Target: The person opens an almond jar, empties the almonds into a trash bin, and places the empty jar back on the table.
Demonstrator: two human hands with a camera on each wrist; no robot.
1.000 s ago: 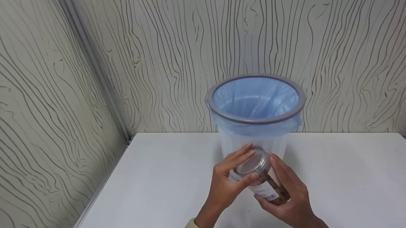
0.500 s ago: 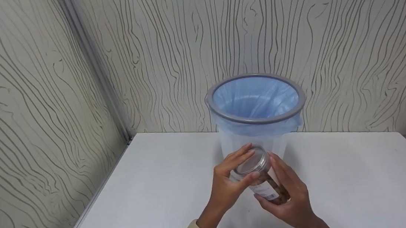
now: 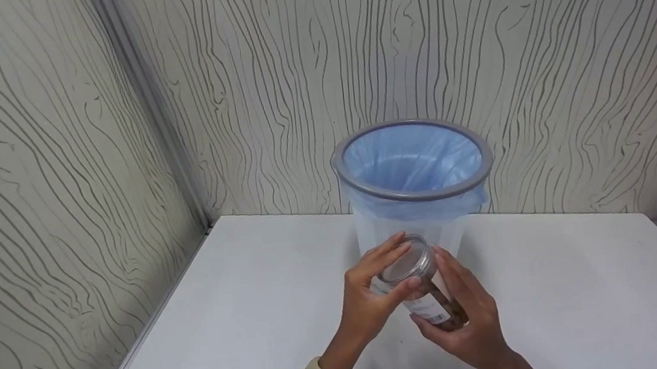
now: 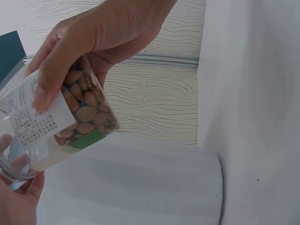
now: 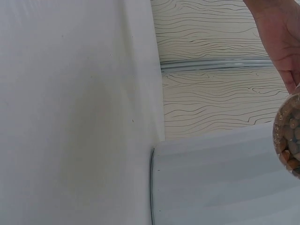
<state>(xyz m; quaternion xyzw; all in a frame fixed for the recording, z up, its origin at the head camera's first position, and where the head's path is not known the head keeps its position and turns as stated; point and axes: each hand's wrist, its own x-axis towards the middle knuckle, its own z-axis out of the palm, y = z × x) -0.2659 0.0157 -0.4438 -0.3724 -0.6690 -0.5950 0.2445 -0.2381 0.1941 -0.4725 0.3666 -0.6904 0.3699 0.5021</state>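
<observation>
From the head camera, a clear plastic jar of brown almonds point(image 3: 424, 290) with a white printed label is held tilted above the white table point(image 3: 226, 315), just in front of a translucent waste bin with a grey rim and a pale blue liner bag point(image 3: 414, 183). The left hand point(image 3: 369, 298) curls its fingers and thumb round the jar's clear screw lid point(image 3: 404, 266), while the right hand point(image 3: 468, 322) wraps round the jar's lower body. In the left wrist view, the right hand point(image 4: 101, 40) clamps the jar point(image 4: 61, 124) from above, one finger lying across the label; the almonds show through the wall, and the left hand point(image 4: 18, 201) grips the lid end at the lower left edge. In the right wrist view, only the palm edge of the right hand point(image 5: 279, 40) and the jar's base point(image 5: 289, 136) show at the frame's right side, over the table point(image 5: 70, 117).
</observation>
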